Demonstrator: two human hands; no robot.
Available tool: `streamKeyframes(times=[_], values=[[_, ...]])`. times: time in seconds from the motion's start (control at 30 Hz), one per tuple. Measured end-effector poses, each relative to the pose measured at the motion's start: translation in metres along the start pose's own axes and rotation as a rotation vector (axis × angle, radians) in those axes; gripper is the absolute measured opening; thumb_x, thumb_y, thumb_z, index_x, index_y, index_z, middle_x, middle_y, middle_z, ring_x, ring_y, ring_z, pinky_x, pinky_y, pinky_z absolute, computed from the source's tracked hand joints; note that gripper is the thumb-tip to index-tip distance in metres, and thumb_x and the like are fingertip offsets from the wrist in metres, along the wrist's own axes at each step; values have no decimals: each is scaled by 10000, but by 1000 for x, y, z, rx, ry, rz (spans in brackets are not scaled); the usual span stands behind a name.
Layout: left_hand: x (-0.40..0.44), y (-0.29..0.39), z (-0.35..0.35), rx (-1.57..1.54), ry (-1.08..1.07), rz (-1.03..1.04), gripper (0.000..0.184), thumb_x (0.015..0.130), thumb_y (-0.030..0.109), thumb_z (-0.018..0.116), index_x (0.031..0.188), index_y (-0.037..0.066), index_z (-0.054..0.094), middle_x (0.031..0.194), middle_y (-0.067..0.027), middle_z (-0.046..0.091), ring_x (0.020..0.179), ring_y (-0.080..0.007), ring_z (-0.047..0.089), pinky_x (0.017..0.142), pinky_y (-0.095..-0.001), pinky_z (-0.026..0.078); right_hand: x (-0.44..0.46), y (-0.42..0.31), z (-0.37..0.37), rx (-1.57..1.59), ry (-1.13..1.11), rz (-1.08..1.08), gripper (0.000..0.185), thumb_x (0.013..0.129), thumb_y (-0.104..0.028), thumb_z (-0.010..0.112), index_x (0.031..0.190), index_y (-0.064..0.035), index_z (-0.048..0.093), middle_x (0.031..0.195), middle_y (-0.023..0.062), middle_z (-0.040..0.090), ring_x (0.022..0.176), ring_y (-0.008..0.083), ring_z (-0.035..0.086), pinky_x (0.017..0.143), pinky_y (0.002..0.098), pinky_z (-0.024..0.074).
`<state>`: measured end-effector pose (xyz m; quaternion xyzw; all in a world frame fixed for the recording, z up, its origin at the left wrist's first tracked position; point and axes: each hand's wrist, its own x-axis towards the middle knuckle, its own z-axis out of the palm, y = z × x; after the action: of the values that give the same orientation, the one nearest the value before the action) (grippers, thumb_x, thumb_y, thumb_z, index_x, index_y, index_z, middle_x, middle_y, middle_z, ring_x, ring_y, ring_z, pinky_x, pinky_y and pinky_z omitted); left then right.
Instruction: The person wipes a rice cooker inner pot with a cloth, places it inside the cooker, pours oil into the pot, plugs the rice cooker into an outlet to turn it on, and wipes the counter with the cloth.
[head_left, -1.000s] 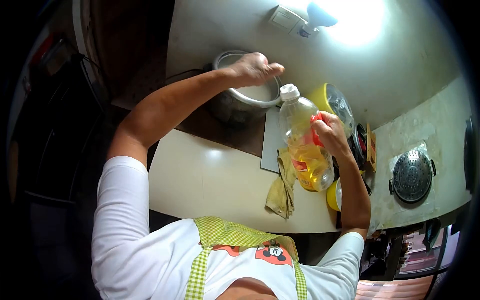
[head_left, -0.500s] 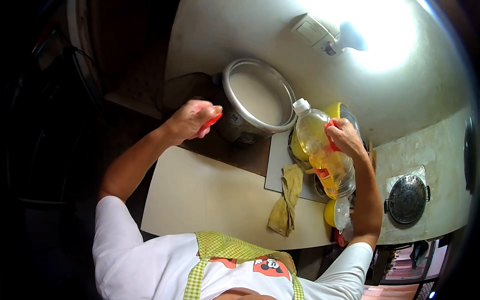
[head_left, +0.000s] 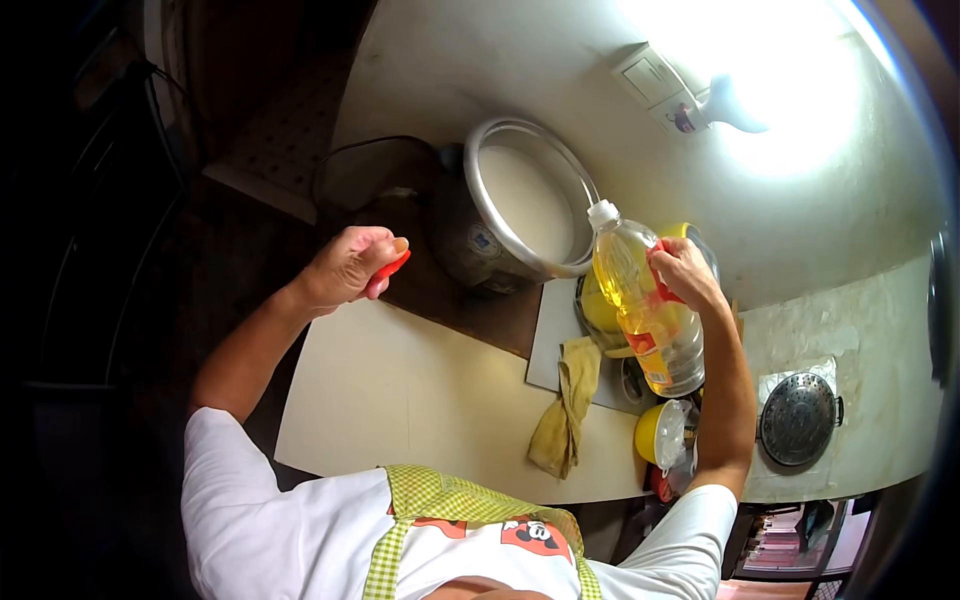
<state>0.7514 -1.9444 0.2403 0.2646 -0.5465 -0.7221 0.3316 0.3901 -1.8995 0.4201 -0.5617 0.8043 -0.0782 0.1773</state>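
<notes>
My right hand (head_left: 684,272) is closed around the red handle of a large clear plastic oil bottle (head_left: 655,345). Yellow oil shows inside, and the bottle tilts so that its white neck meets the pot's rim in view. Whether oil runs out is hard to make out. Beyond it stands a big round metal pot (head_left: 487,215) with a pale rim, holding a whitish, milky-looking content (head_left: 525,200). Over the counter's left corner, my left hand (head_left: 350,265) is closed on a small red cap (head_left: 394,264), partly hidden by the fingers.
A yellowish cloth (head_left: 563,415) lies on the white counter (head_left: 400,390). Behind the bottle is a yellow container (head_left: 598,308); a yellow bowl (head_left: 650,432) sits near my right forearm. A dark perforated round pan (head_left: 798,418) is at the right. A bright lamp (head_left: 735,105) lights the wall.
Oil now reaches up toward the bottle's neck, where it sat lower before. My left hand has moved left and down, away from the pot. The view has shifted slightly.
</notes>
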Motion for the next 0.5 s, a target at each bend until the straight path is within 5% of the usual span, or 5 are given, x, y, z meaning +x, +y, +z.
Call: streamKeyframes(times=[0.07,0.2,0.5], values=[[0,-1,-3,-5,2,11,446,835,490,517,632,109,406,516,26,406,454,-34,401,411,-180,307,-1,-11,0,-101,-26,47,216,709,-195,467,641,7,503,535,63,485,493,143,470,485,302,395],[0,-4,-4,-9,4,32,450,835,496,513,630,110,406,512,26,407,452,-33,400,407,-180,300,0,-14,1,-133,-52,17,179,729,-172,476,642,-16,488,538,20,460,439,97,438,404,254,353],[3,-4,-2,-18,-16,20,453,829,504,518,632,111,408,509,29,408,452,-28,394,406,-178,296,10,-8,1,-122,-39,32,220,721,-196,471,659,10,514,545,60,484,504,139,467,489,299,387]])
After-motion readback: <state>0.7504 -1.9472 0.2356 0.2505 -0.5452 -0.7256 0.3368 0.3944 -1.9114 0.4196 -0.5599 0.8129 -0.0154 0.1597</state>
